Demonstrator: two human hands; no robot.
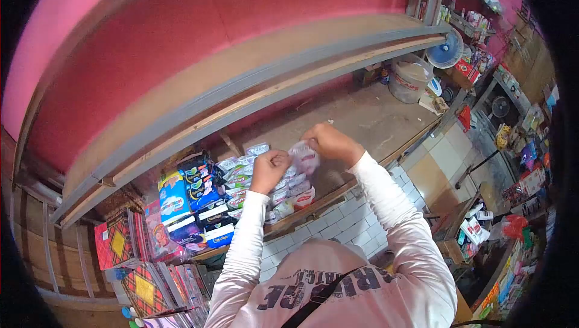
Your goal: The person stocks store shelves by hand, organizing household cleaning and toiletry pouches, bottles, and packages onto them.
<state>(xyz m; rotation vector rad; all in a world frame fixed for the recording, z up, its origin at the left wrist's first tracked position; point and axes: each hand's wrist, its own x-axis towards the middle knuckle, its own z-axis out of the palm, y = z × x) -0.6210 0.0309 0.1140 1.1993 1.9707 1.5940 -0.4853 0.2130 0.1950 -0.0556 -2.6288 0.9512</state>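
My right hand (335,142) pinches a pale pink-and-white wrapped packet (305,158) by its upper edge, above the low shelf. The packet is blurred, and its print is unreadable. Beside it, my left hand (269,171) is closed with curled fingers. Whether those fingers grip the packet's near edge or something else is hidden. Under both hands lie rows of small wrapped soap bars (238,183), some with green and white labels. A red-and-white pack (304,198) sits at the front of these rows, near the shelf edge.
Left of the soap stand blue and black packs (202,186) and plaid-covered books (120,240). A grey-edged upper shelf (253,66) runs above. Farther right are a clear tub (410,79) and a blue fan (445,49). Crowded goods (476,228) line the right side.
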